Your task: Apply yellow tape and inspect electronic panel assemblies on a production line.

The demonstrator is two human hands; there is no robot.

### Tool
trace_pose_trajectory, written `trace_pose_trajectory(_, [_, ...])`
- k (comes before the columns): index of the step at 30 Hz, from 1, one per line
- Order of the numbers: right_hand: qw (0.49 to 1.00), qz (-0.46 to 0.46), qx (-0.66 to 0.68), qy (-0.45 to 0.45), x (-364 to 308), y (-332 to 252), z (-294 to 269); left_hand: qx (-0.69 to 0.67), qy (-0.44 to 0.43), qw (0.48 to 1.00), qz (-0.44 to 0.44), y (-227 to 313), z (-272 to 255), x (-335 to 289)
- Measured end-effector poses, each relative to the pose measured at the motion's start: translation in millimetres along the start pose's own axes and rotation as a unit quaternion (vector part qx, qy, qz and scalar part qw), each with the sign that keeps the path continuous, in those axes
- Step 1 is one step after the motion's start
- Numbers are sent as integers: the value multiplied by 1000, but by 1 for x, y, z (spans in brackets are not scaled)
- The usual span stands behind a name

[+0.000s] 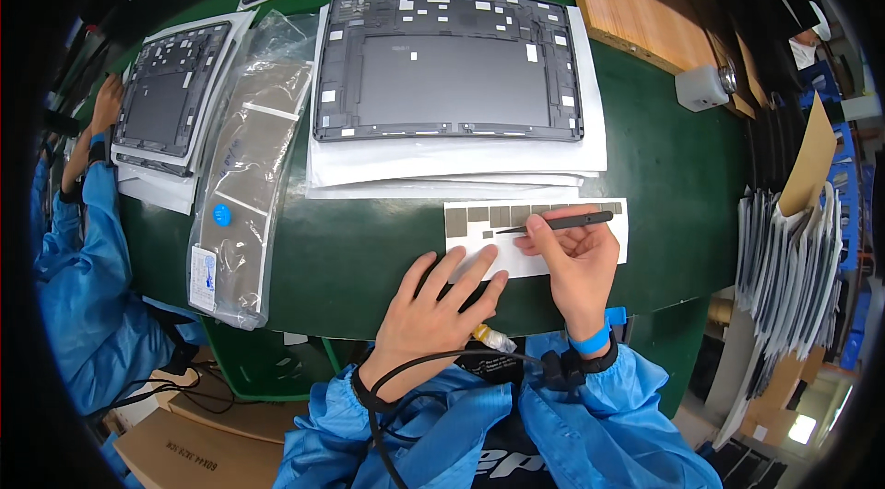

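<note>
the green worktop (369, 259) carries, at its centre, a large dark grey device back cover (449, 65) lying flat on a stack of white foam sheets (590, 153). a second cover of the same kind (171, 97) sits on its own sheets to the left, where another person's hand (106, 102) rests at its edge. between the two lies a long clear bag of grey sheets (249, 166).

just in front of the centre stack lies a white backing strip (535, 235) bearing a row of small grey pads (512, 215). the left hand (433, 305) lies flat, fingers spread, pressing the near left end of the strip to the worktop. the right hand (576, 259) is closed around dark tweezers (553, 223), whose tip meets one small grey pad near the strip's middle.

judged step: lifting one pad off the backing. the next move likely calls for a shallow tip angle under the pad's edge while the strip is held down.

a wooden board (636, 10), a small white unit (701, 88) and a rack of grey sheets (784, 249) stand to the right, well apart. nothing blocks the way from strip to cover.
</note>
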State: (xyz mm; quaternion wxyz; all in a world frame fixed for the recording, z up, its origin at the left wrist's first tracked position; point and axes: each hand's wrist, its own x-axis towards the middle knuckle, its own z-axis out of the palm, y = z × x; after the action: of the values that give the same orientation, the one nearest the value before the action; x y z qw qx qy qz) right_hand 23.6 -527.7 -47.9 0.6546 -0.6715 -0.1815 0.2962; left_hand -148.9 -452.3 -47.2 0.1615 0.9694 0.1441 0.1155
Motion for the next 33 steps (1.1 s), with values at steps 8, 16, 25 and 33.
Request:
trace_pose_trajectory(8, [1000,2,-19,-6,-2,-1,4,6,5,1000,-10,0,3,-1])
trace_pose_trajectory(16, [1000,-1,-10,-12,-1,-2,4,-10,0,1000,-6,-1,0,-2])
trace_pose_trajectory(25, [1000,0,-23,-13,-2,-3,2,7,4,1000,-11,0,3,-1])
trace_pose_trajectory(33, [989,-149,1,2,18,-84,-35,2,-23,1000,-1,2,-16,4])
